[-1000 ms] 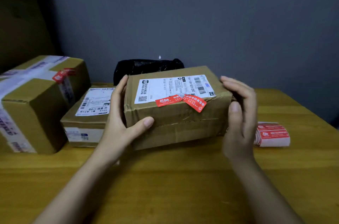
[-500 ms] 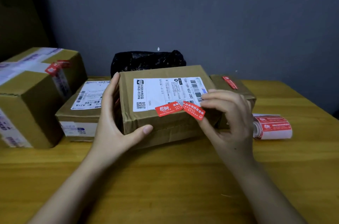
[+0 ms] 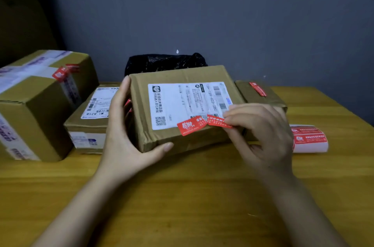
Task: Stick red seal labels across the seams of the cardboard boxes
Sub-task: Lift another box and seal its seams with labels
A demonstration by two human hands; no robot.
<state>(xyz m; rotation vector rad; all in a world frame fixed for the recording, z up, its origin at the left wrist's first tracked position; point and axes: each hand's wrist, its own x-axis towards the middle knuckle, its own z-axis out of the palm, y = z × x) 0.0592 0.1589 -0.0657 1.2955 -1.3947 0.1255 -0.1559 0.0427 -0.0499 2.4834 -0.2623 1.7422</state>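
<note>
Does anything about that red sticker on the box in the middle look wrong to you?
Yes. The red seal label on the middle box looks crooked and creased: it bends in the middle and overlaps the barcode of the white shipping label. The right hand pinches its right end while the left hand grips the box.

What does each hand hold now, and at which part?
The left hand grips the middle cardboard box at its left end. The right hand pinches the right end of the red seal label on that box.
</note>
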